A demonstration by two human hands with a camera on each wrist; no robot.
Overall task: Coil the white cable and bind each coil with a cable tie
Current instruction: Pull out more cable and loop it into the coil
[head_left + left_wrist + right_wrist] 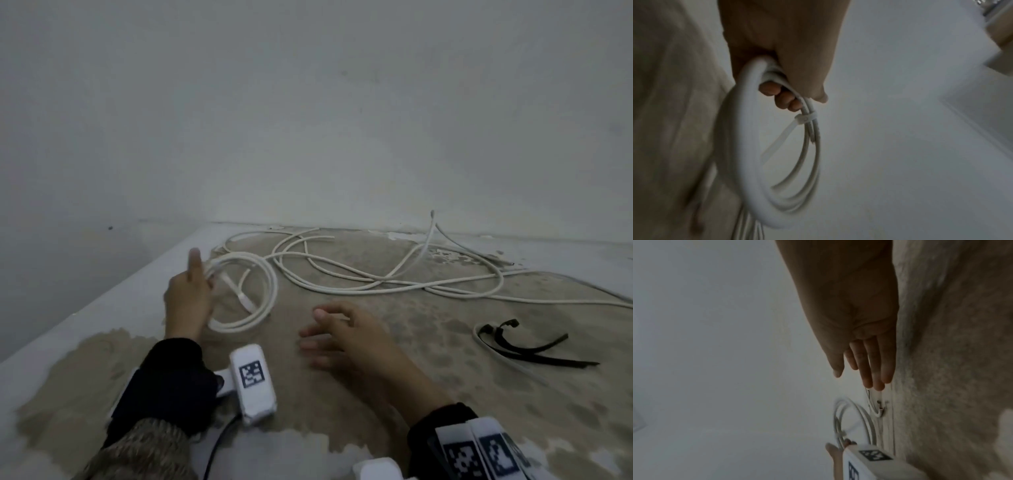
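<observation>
Fingers (785, 99) of left hand (186, 294) curled round tied coil (245, 291), held at table's (376, 394) left side; one white tie (805, 118), tail untrimmed. Right hand (346, 337): fingers apart, empty, over table. Loose cable (394, 274) behind: strand count unclear. Black ties (534, 349): two or three. Risks: coil dragging tangle if strand still joined; loops slipping if tie slack.
</observation>
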